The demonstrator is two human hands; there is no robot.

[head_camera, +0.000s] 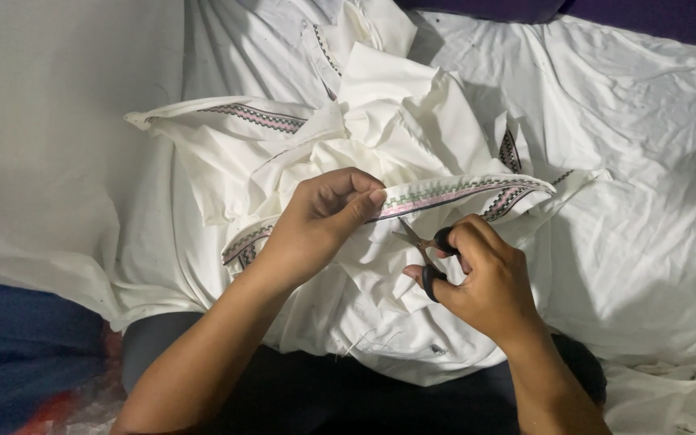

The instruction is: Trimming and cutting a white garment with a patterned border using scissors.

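White sheet; scissors half-hidden.

scissors blades mostly buried behind my right hand and cloth | white garment runs off the top edge | my forearms cut off at bottom

— What lies in the lap?
— A crumpled white garment, heaped in folds, its edges trimmed with a woven band of pink, green and black zigzag; one stretch of band is pulled taut across the front.
— And the tool?
— Small black-handled scissors, blades slightly parted, tips pointing up-left just under that band.
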